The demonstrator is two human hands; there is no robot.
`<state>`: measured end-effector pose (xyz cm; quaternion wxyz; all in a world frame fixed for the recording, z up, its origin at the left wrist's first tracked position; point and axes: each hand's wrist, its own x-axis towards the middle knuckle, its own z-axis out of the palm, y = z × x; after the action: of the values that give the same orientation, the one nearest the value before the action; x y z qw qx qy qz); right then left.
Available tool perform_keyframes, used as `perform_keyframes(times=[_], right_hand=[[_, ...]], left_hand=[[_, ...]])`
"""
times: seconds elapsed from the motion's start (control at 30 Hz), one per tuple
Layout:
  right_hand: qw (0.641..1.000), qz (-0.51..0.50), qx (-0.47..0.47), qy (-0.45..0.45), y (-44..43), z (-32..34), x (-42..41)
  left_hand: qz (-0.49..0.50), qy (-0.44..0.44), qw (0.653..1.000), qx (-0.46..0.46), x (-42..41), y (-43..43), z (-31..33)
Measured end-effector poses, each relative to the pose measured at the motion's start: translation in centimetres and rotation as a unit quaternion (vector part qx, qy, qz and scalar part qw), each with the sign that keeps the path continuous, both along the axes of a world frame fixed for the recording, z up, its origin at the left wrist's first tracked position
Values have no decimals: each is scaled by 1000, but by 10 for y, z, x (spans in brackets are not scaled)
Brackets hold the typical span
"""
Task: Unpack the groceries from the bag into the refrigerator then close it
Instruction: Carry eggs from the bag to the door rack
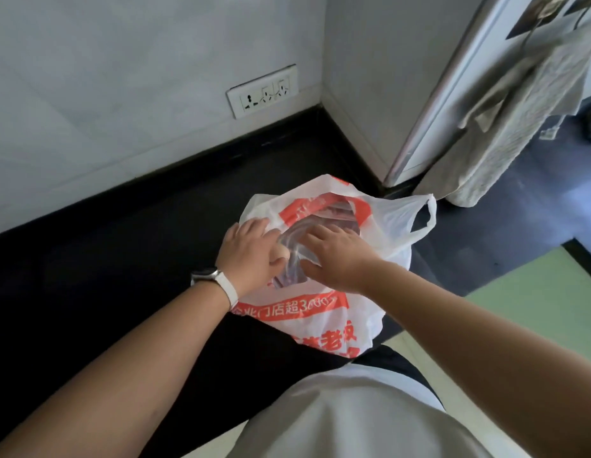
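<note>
Step in hand: early unpacking, with the mouth of the shopping bag being spread and nothing lifted out yet, by the look of it.
Bag position: standing on the black bench close to its near edge, 1 handle loop flopped to the right.
Left hand: fingers bent over the bag's left rim, thumb tucked inside, gripping the thin film; wristwatch on a white strap.
Right hand: inside the mouth, fingers loosely stretched over a clear inner bag, thumb swung out beneath; cannot tell whether actually pinching it.
Materials: outer bag of thin white plastic, crinkled, printed in orange-red bands and characters; inner bag transparent and glossy, dark contents too blurred to name.
Bench: matt black, smooth, running into a pale wall corner with a wall socket.
Refrigerator: not surely identified. White panel with a metal edge at right may belong to it, with a pale textured cloth hanging in front.
Next move: probably a firm hold on the inner bag and a straight lift — slippery film, so a full grasp rather than fingertips, with the rim held down.
</note>
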<state>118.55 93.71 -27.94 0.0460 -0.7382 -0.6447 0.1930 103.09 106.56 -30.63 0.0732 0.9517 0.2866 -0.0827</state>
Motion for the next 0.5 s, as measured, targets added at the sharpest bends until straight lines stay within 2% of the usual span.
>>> perform_keyframes(times=[0.23,0.37,0.5], right_hand=[[998,-1,-55,38,34,-24,-5],[997,-7,-68,41,48,-43,-10],[997,-16,-69,37,56,-58,-16]], left_hand=[[-15,65,998,-1,-7,30,-8],[-16,76,997,1,-7,42,-11],[-14,74,996,-37,-8,52,-14]])
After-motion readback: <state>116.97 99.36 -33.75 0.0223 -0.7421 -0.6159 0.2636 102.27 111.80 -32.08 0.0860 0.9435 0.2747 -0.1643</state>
